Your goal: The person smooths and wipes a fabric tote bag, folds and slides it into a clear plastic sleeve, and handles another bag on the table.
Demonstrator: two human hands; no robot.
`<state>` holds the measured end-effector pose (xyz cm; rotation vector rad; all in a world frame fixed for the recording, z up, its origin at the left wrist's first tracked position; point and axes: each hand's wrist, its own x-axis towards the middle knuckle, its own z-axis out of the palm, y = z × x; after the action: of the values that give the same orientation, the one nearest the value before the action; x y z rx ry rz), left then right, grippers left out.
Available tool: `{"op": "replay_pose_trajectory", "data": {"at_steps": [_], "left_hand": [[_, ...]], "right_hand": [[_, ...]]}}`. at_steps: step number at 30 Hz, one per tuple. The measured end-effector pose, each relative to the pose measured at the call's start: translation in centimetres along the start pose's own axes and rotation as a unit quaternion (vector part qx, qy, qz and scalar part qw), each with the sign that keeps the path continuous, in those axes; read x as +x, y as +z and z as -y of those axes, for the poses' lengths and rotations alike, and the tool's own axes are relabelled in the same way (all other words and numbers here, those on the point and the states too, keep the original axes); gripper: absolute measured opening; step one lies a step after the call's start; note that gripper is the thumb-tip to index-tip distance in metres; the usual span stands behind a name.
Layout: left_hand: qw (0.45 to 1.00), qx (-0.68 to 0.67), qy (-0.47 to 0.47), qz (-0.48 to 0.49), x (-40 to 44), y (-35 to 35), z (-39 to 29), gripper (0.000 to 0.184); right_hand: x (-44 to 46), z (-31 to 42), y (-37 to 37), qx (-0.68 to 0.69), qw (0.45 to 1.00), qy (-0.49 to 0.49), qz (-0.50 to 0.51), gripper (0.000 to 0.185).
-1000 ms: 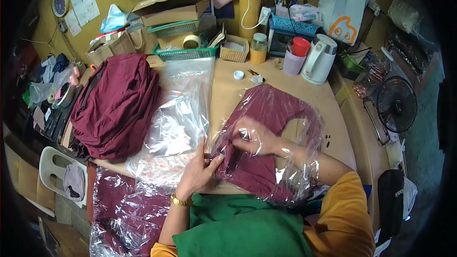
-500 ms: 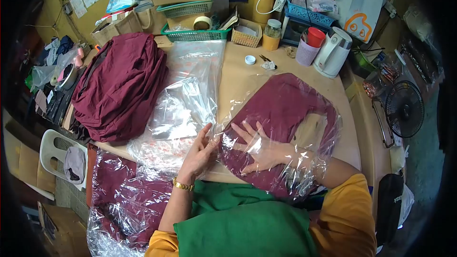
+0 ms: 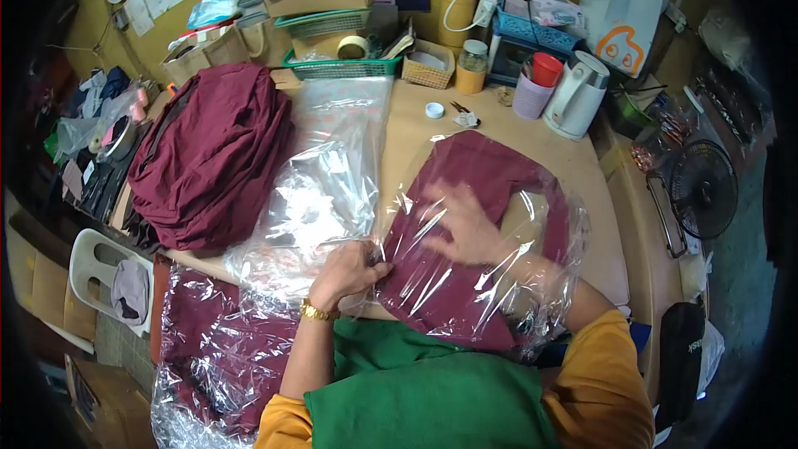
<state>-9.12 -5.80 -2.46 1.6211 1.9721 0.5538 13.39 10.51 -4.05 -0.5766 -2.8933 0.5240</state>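
A folded maroon garment or cloth piece (image 3: 474, 162) lies inside a clear plastic bag (image 3: 573, 224) on the table in front of me. My right hand (image 3: 461, 224) is inside the bag, over the maroon fabric, fingers spread and slightly blurred. At the bag's left edge my left hand (image 3: 345, 273) is closed, its thumb and curled fingers pinching the plastic. Left of that hand lies a stack of flat clear plastic bags (image 3: 341, 141). A heap of maroon fabric (image 3: 208, 158) sits farther left. Bagged maroon pieces (image 3: 220, 341) rest below the table's front edge.
Along the back stand green baskets (image 3: 349, 69), a wicker basket (image 3: 428, 66), a jar (image 3: 471, 66), a red cup (image 3: 549, 68) and a white kettle (image 3: 578, 93). A white cap (image 3: 434, 110) and small snips (image 3: 465, 118) lie nearer. A black fan (image 3: 702, 189) is right.
My left hand has gone from spread fingers to a pinch on the bag's edge. My right hand has shifted slightly up and right inside the bag.
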Motion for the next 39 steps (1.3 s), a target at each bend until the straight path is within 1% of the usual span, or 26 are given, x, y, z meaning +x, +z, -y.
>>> {"op": "replay_pose_trajectory", "data": {"at_steps": [1,4,7,9,11,13,15,16,17,19,20,21,22,24,25,26,27,29,30,31,32,33,35,36,37,39], "left_hand": [[1.000,-0.008,-0.001,0.018,0.0,0.0,0.2,0.056],[0.995,-0.082,-0.001,0.062,-0.1,-0.1,0.8,0.045],[0.977,-0.189,-0.015,0.095,-0.6,0.6,2.1,0.037],[0.927,-0.368,0.007,0.068,-0.8,0.6,2.2,0.047],[0.935,-0.353,-0.030,0.035,-0.7,1.0,2.0,0.054],[0.938,-0.339,-0.074,0.003,-1.0,1.3,1.0,0.063],[0.994,-0.105,-0.021,0.015,-1.5,0.9,-0.8,0.076],[0.996,-0.085,0.038,-0.004,-1.1,2.1,0.3,0.061],[0.995,-0.087,0.037,-0.005,-0.9,2.2,0.5,0.061],[0.974,-0.202,-0.002,0.103,-0.6,2.1,0.8,0.047],[0.965,-0.235,-0.007,0.113,-0.5,2.0,0.7,0.036],[0.965,-0.234,-0.005,0.116,-0.6,1.5,0.0,0.036],[0.963,-0.244,-0.029,0.110,-0.9,0.7,-1.2,0.037],[0.960,-0.257,-0.049,0.100,-0.6,0.8,-2.4,0.037],[0.966,-0.244,0.007,0.086,-0.4,1.4,-2.4,0.037],[0.969,-0.228,0.064,0.072,-0.1,2.1,-2.5,0.038],[0.969,-0.225,0.066,0.074,0.4,2.3,-2.8,0.038],[0.956,-0.287,0.034,0.046,2.8,2.0,-3.8,0.039],[0.967,-0.250,0.035,0.024,5.0,1.3,-3.0,0.037],[0.976,-0.214,0.036,0.000,7.3,-0.1,-2.0,0.034],[0.962,-0.268,0.034,-0.035,8.4,-2.6,-2.1,0.032],[0.944,-0.321,0.032,-0.070,8.8,-5.3,-2.3,0.030],[0.891,-0.397,0.101,-0.196,7.1,-9.9,-3.5,0.024],[0.855,-0.461,0.091,-0.222,5.1,-11.5,-5.0,0.022],[0.813,-0.522,0.079,-0.247,3.4,-12.3,-5.8,0.021],[0.821,-0.476,0.030,-0.313,1.9,-11.4,-3.3,0.019]], "right_hand": [[0.1,-0.3,-1.0,-0.163,0.981,0.088,-0.056,0.080],[1.3,-5.8,-0.8,-0.134,0.971,0.199,-0.016,0.092],[2.7,-7.6,-2.0,-0.070,0.978,0.195,0.032,0.097],[2.0,-6.9,-1.7,-0.077,0.978,0.193,0.027,0.091],[-0.3,-5.5,-0.6,-0.061,0.993,0.103,-0.025,0.083],[-4.3,-1.2,-2.2,-0.107,0.992,0.070,0.009,0.076],[-9.1,1.9,-4.3,-0.115,0.991,0.062,0.034,0.070],[-11.8,2.8,-5.3,-0.089,0.991,0.097,0.021,0.062],[-14.7,2.8,-5.7,-0.062,0.989,0.133,0.006,0.055],[-22.4,0.6,-4.5,-0.011,0.979,0.174,-0.110,0.042],[-26.0,0.4,-3.8,0.158,0.926,0.273,-0.208,0.037],[-29.4,0.7,-3.1,0.327,0.858,0.289,-0.270,0.034],[-32.7,1.0,-2.4,0.478,0.756,0.288,-0.343,0.031],[-32.3,3.6,-4.5,0.615,0.663,0.204,-0.375,0.031],[-31.0,5.7,-5.3,0.476,0.806,0.247,-0.251,0.029],[-27.9,8.1,-6.0,0.310,0.902,0.277,-0.114,0.026],[-24.3,9.2,-5.7,0.229,0.934,0.256,-0.098,0.025],[-20.6,5.1,-4.2,0.119,0.930,0.344,-0.060,0.015],[-17.7,3.5,-5.8,0.334,0.861,0.342,-0.174,0.014],[-15.7,-0.1,-7.2,0.339,0.847,0.313,-0.263,0.020],[-13.0,-1.1,-10.3,0.425,0.735,0.376,-0.371,0.027],[-11.7,-2.7,-14.4,0.398,0.782,0.302,-0.372,0.025],[-10.0,-2.5,-19.7,0.449,0.761,0.147,-0.445,0.026],[-9.6,-1.2,-21.2,0.446,0.761,0.086,-0.464,0.026],[-10.0,-1.4,-21.1,0.446,0.760,0.086,-0.464,0.026],[-11.8,-1.5,-20.1,0.421,0.780,0.142,-0.441,0.022]]}}
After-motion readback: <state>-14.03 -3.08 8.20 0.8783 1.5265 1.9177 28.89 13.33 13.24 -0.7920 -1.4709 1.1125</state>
